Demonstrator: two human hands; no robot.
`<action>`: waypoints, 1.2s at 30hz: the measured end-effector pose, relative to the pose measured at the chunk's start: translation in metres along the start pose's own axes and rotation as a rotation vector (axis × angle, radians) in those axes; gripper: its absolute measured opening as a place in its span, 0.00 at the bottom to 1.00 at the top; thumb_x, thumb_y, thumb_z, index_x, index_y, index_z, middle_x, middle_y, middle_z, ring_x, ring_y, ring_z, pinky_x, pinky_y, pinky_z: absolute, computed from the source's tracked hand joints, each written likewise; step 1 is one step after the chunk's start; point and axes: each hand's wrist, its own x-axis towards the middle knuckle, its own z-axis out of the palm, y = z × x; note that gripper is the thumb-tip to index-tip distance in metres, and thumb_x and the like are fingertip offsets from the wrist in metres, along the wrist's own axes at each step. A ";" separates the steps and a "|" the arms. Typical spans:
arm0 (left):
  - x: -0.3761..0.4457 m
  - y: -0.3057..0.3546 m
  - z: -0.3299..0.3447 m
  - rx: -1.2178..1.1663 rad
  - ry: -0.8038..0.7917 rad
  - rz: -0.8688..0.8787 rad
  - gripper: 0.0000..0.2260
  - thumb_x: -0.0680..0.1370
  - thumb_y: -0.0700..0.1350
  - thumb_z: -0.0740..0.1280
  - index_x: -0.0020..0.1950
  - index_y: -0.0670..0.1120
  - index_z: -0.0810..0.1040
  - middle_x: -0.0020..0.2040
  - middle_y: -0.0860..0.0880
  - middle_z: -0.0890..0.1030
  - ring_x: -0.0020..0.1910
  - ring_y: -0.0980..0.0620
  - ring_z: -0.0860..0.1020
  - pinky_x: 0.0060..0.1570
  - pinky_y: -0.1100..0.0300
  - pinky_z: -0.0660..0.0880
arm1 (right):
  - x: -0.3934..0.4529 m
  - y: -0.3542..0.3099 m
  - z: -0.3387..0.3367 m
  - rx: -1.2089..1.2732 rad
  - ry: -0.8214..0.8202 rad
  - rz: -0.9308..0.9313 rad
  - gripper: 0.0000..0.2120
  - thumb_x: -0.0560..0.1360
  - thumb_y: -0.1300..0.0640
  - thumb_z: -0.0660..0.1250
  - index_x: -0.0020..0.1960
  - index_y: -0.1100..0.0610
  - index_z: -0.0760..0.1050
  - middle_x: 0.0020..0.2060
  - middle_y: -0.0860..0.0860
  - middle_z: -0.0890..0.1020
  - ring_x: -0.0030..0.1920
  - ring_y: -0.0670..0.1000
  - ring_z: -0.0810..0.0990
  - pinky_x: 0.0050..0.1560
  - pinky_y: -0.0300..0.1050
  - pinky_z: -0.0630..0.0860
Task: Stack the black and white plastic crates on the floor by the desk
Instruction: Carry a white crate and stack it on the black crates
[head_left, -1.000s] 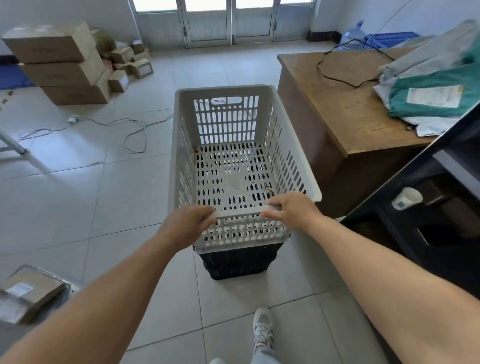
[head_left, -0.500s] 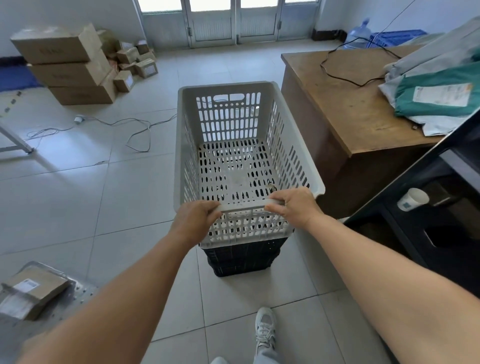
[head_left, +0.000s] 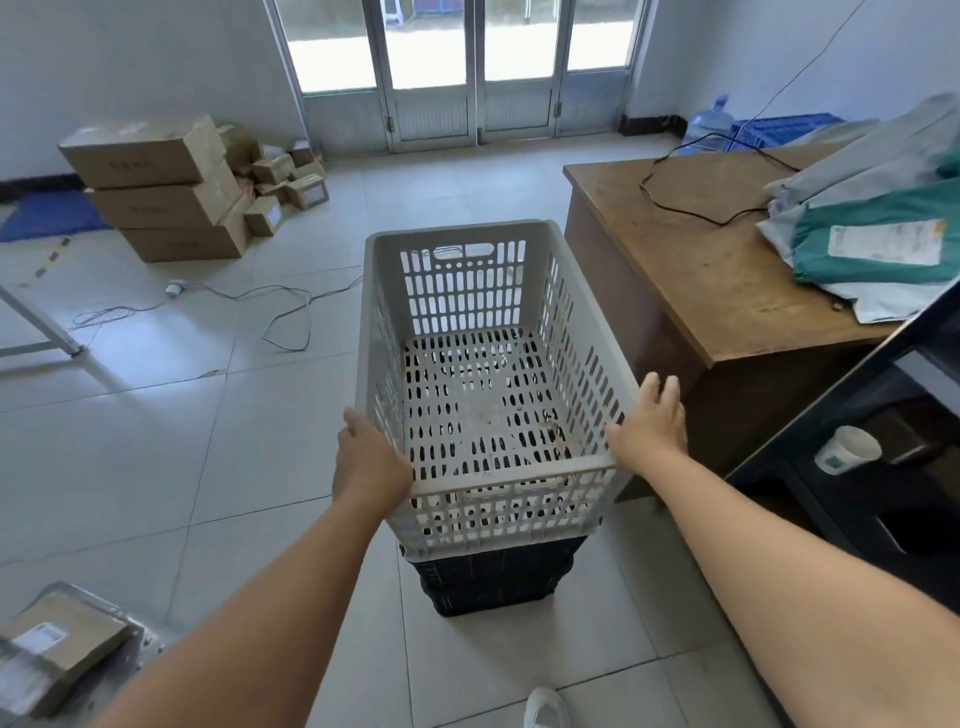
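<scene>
Two crates stacked on tiled floor (head_left: 130, 467): white crate (head_left: 467, 291) sits nested on top of black crate (head_left: 493, 577), only the black one's lower part showing beneath. Stack stands just beside the left side of the wooden desk (head_left: 691, 270), white crate's right rim near the desk panel; cannot tell if touching. White crate is empty, slotted walls and floor, handle cutout in far wall. Left hand (head_left: 366, 460) on the near-left corner of the white crate, palm against the outside wall, fingers lying along the left rim, not curled into a fist. Right hand (head_left: 652, 423) at the near-right corner, fingers spread and extended, palm against the outer right wall; looks like a flat press rather than a clamp. Hands well apart, one at each near corner. Desk top carries a black cable (head_left: 691, 208) and a pile of green and grey mail bags (head_left: 878, 244). Paper cup (head_left: 847, 449) lies tilted on a dark shelf unit (head_left: 883, 395) at right. Cardboard boxes (head_left: 156, 192) stacked far left, smaller ones beside them, white cord (head_left: 270, 312) trailing on floor. Blue water jug (head_left: 709, 122) and blue crate (head_left: 774, 130) behind desk. Parcel (head_left: 57, 644) at lower left. White shoe (head_left: 545, 709) at bottom edge. Glass doors (head_left: 467, 67) at back.
</scene>
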 end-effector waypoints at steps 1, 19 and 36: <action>0.004 0.000 -0.002 -0.044 0.021 -0.061 0.27 0.76 0.35 0.61 0.72 0.37 0.55 0.66 0.35 0.70 0.60 0.36 0.73 0.53 0.48 0.71 | 0.006 0.000 -0.002 0.060 -0.013 0.047 0.30 0.76 0.59 0.64 0.74 0.60 0.56 0.73 0.60 0.62 0.70 0.62 0.66 0.67 0.55 0.67; 0.018 0.006 -0.003 -0.043 0.160 -0.067 0.08 0.74 0.35 0.60 0.52 0.39 0.70 0.43 0.44 0.73 0.41 0.42 0.72 0.40 0.54 0.68 | 0.020 -0.001 0.002 0.265 0.166 0.072 0.13 0.75 0.64 0.60 0.56 0.56 0.75 0.52 0.56 0.81 0.45 0.56 0.74 0.44 0.44 0.71; 0.001 -0.005 0.003 0.079 -0.042 -0.069 0.32 0.79 0.42 0.59 0.77 0.42 0.44 0.77 0.40 0.51 0.75 0.39 0.57 0.70 0.46 0.59 | 0.009 0.003 0.010 0.035 0.071 0.044 0.22 0.77 0.54 0.61 0.69 0.58 0.63 0.68 0.58 0.70 0.67 0.60 0.70 0.65 0.57 0.69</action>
